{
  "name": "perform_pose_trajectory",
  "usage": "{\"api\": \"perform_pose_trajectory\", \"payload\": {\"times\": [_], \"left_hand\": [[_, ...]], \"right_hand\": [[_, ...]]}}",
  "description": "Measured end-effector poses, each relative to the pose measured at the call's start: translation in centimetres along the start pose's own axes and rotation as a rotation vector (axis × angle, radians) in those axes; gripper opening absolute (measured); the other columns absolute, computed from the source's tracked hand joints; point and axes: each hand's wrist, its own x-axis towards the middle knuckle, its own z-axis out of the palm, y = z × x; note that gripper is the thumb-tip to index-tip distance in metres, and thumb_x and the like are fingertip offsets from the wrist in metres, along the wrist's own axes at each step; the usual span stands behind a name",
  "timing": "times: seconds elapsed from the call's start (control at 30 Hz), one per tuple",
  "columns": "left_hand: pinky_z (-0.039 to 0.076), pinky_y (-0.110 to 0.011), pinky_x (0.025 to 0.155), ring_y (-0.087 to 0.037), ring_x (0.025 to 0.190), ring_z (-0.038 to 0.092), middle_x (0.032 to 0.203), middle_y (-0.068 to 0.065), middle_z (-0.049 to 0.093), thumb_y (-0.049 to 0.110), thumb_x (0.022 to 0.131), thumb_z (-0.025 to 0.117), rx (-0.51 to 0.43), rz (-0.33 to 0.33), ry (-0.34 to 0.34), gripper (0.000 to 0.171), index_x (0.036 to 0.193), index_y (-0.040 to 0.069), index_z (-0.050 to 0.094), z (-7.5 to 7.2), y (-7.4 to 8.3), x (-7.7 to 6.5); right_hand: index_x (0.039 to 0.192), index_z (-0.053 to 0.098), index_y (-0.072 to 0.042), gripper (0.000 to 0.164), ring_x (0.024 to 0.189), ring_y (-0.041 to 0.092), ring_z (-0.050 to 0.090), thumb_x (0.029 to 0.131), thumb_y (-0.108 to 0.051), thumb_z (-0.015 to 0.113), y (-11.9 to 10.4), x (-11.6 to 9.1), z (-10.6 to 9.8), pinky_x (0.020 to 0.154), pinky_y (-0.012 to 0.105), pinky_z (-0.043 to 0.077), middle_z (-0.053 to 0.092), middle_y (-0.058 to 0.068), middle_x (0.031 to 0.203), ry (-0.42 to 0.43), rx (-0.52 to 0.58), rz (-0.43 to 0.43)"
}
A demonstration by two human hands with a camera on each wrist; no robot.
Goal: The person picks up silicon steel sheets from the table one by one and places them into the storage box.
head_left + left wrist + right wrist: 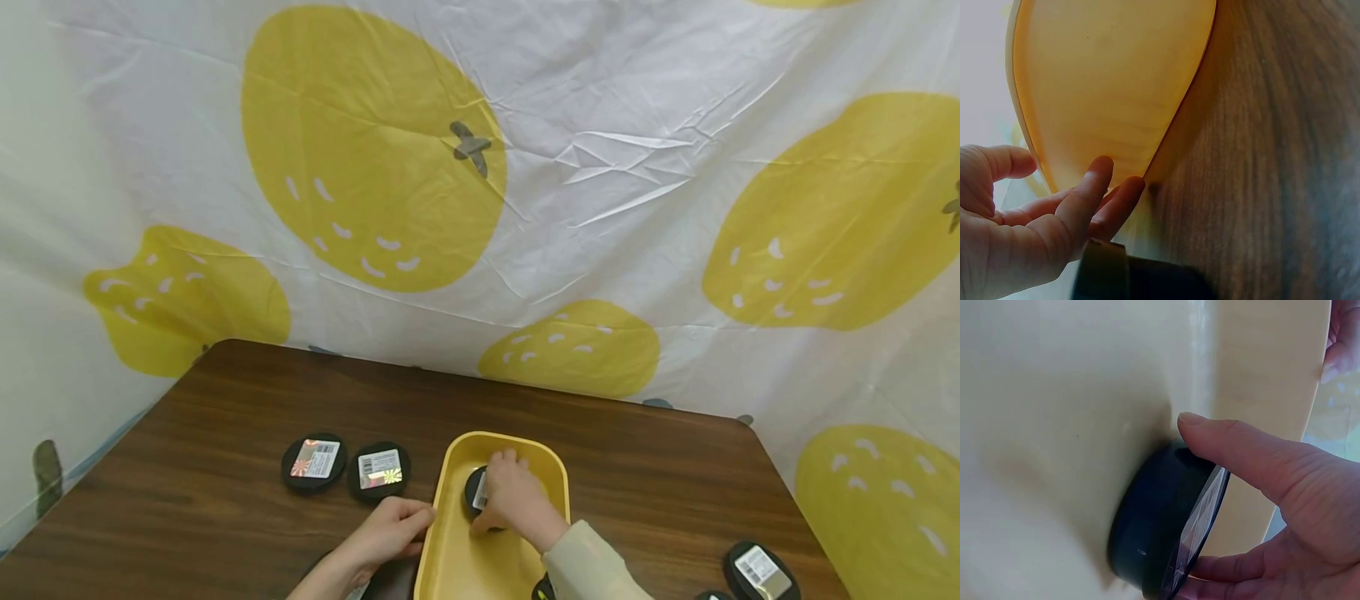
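Note:
A yellow tray [468,568] with raised walls stands on the table. Inside it, near its left wall, is a round black container [1166,512] with a white label. My right hand [513,492] grips this container, thumb on one side and fingers on the other; in the right wrist view the container is tilted against the tray floor. My left hand [386,533] holds the tray's left side, its thumb at the rim and its fingertips on the outer wall in the left wrist view. Beside my right sleeve, a black thing with yellow marks [542,588] shows partly in the tray.
Two labelled black discs [314,463] lie left of the tray on the brown wooden table [645,467]. Another labelled disc [761,572] lies at the right, with part of one more beside it. Behind the table hangs a lemon-print cloth [585,192].

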Motion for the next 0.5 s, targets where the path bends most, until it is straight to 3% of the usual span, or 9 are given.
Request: {"api": "perform_pose_trajectory", "payload": {"times": [0.5], "left_hand": [[0.055, -0.034, 0.075, -0.016, 0.086, 0.062, 0.097, -0.014, 0.066, 0.010, 0.095, 0.045, 0.005, 0.006, 0.003, 0.033, 0.102, -0.019, 0.060, 0.03, 0.01, 0.02]], "right_hand": [[0.101, 0.050, 0.009, 0.079, 0.082, 0.033, 0.048, 0.048, -0.031, 0.092, 0.22, 0.42, 0.52, 0.067, 0.041, 0.051, 0.045, 0.018, 0.092, 0.014, -0.026, 0.098]]}}
